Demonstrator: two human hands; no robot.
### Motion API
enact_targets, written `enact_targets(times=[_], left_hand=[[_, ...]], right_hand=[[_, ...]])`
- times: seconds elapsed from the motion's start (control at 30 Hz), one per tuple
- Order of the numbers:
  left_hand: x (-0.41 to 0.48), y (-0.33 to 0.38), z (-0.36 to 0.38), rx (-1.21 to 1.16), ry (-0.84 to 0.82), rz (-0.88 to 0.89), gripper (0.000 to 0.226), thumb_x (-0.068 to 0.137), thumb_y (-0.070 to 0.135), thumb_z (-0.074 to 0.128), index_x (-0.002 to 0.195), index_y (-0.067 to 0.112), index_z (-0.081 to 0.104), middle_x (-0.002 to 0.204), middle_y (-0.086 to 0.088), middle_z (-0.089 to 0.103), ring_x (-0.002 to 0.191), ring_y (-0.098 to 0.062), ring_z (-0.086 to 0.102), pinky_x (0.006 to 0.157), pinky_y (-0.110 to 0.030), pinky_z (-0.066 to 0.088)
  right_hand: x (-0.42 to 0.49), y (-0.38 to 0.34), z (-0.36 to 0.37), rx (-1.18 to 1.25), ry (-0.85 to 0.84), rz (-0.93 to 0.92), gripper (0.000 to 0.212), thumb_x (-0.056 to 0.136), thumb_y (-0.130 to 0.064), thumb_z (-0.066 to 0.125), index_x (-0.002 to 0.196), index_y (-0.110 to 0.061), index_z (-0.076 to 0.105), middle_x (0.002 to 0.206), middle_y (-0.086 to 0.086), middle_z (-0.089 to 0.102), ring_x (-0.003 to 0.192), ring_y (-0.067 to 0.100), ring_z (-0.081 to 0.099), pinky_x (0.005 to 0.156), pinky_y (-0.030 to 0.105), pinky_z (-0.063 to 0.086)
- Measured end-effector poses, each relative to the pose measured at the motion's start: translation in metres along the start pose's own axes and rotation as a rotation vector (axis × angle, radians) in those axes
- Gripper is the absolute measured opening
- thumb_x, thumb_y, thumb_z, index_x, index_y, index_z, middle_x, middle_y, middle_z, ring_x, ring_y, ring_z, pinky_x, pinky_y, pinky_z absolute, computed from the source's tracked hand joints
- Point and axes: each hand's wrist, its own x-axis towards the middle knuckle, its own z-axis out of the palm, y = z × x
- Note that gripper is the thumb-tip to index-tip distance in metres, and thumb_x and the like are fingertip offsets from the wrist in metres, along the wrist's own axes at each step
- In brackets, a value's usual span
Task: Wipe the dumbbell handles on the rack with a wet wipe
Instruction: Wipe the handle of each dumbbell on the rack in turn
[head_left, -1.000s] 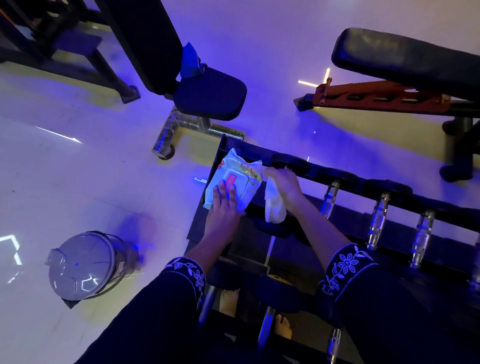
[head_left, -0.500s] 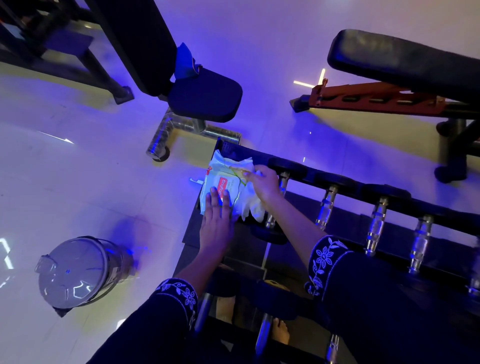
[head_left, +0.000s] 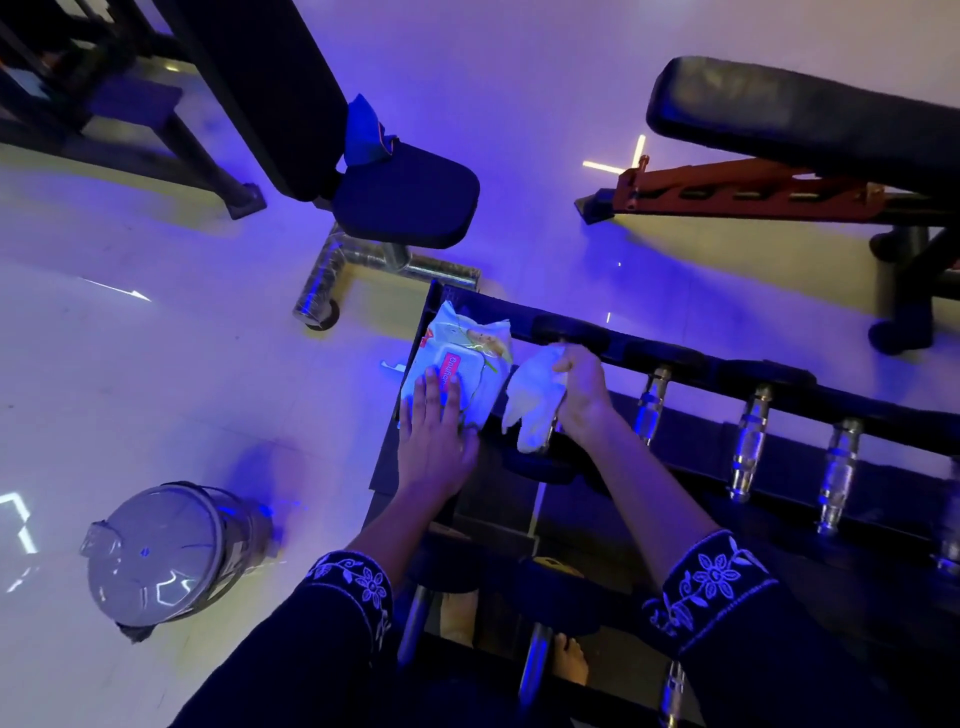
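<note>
A black dumbbell rack (head_left: 675, 358) runs from the middle to the right edge, with several chrome dumbbell handles (head_left: 750, 436) lying across it. A white wet-wipe pack (head_left: 470, 358) with a pink label lies at the rack's left end. My left hand (head_left: 434, 431) rests flat on the pack, fingers straight. My right hand (head_left: 582, 395) grips a crumpled white wipe (head_left: 530, 400) and holds it around the leftmost dumbbell handle, which the wipe and hand mostly hide.
A round steel bin (head_left: 156, 556) stands on the glossy floor at lower left. A padded seat on a chrome base (head_left: 405, 200) is behind the rack's left end. A bench with a red frame (head_left: 753, 192) stands at the upper right. More dumbbells sit on the lower tier (head_left: 535, 660).
My right hand has pulled the wipe free of the pack and moved right, onto the first dumbbell handle. My left hand has stayed flat on the pack.
</note>
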Motion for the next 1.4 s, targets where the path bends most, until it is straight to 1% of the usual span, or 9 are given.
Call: enact_targets(times=[0.13,0.37,0.53,0.77,0.87,0.97,1.03,1.17,1.4], left_hand=[[0.000,0.017,-0.006,-0.007,0.030,0.017,0.078,0.083,0.041,0.028,0.153,0.007,0.024,0.161,-0.015,0.016,0.150,-0.031,0.012,0.119,-0.049,0.004],[-0.007,0.060,-0.016,-0.377,-0.101,0.259,0.053,0.090,0.021,0.052,0.139,0.001,0.048,0.146,-0.017,0.045,0.139,-0.030,0.038,0.116,-0.033,0.024],[-0.019,0.066,-0.009,-0.443,-0.214,0.280,0.046,0.082,0.030,0.073,0.121,0.007,0.067,0.133,-0.010,0.061,0.122,-0.024,0.059,0.103,-0.025,0.038],[-0.015,0.062,-0.016,-0.338,-0.331,0.294,0.051,0.071,0.036,0.085,0.114,0.010,0.073,0.143,-0.003,0.052,0.119,-0.024,0.060,0.097,-0.032,0.046],[-0.016,0.060,-0.012,-0.317,-0.340,0.152,0.060,0.064,0.049,0.086,0.113,0.018,0.073,0.124,-0.003,0.068,0.107,-0.024,0.066,0.088,-0.038,0.051],[-0.014,0.061,-0.013,-0.314,-0.352,0.089,0.060,0.058,0.051,0.088,0.108,0.022,0.074,0.101,-0.005,0.074,0.097,-0.023,0.067,0.082,-0.036,0.051],[-0.010,0.064,-0.019,-0.299,-0.385,0.097,0.058,0.058,0.044,0.090,0.107,0.019,0.074,0.098,-0.008,0.074,0.094,-0.023,0.066,0.079,-0.034,0.049],[-0.003,0.064,-0.024,-0.270,-0.421,0.087,0.058,0.057,0.034,0.092,0.106,0.012,0.069,0.103,-0.009,0.072,0.097,-0.025,0.064,0.079,-0.033,0.047],[-0.004,0.065,-0.021,-0.230,-0.413,0.085,0.052,0.061,0.030,0.090,0.105,0.013,0.068,0.102,-0.010,0.070,0.097,-0.027,0.063,0.076,-0.034,0.048]], right_hand=[[-0.015,-0.006,-0.030,-0.184,-0.020,-0.116,0.023,0.052,-0.001,0.041,0.071,-0.014,0.044,0.069,0.001,0.042,0.059,0.016,0.040,0.053,0.022,0.031],[-0.012,-0.001,-0.066,-0.601,0.169,-0.332,0.032,0.074,0.005,0.057,0.102,-0.010,0.063,0.092,0.005,0.064,0.082,0.017,0.056,0.057,0.023,0.037],[-0.018,0.012,-0.061,-0.966,0.366,-0.563,0.039,0.083,-0.002,0.053,0.119,-0.015,0.062,0.112,0.011,0.063,0.102,0.029,0.057,0.081,0.028,0.037],[-0.026,0.044,-0.055,-0.948,0.192,-0.614,0.027,0.080,-0.003,0.061,0.105,-0.001,0.070,0.099,0.018,0.064,0.089,0.029,0.062,0.075,0.022,0.036],[-0.032,0.053,-0.064,-0.863,0.066,-0.515,0.026,0.082,-0.012,0.066,0.106,-0.004,0.071,0.095,0.012,0.062,0.084,0.015,0.057,0.068,0.013,0.033],[-0.036,0.061,-0.076,-0.810,-0.028,-0.413,0.030,0.083,-0.005,0.065,0.112,-0.007,0.069,0.101,0.010,0.065,0.093,0.012,0.057,0.077,0.007,0.039],[-0.037,0.060,-0.077,-0.825,-0.004,-0.447,0.031,0.077,-0.001,0.070,0.108,-0.006,0.071,0.101,0.010,0.069,0.093,0.014,0.061,0.078,0.010,0.041],[-0.023,0.039,-0.060,-0.853,0.122,-0.477,0.014,0.068,0.000,0.072,0.082,-0.002,0.073,0.083,0.013,0.072,0.076,0.016,0.063,0.056,0.016,0.039],[0.005,-0.007,-0.041,-0.787,0.196,-0.498,0.010,0.068,-0.006,0.076,0.077,-0.006,0.072,0.078,0.009,0.070,0.070,0.009,0.056,0.050,0.014,0.034]])
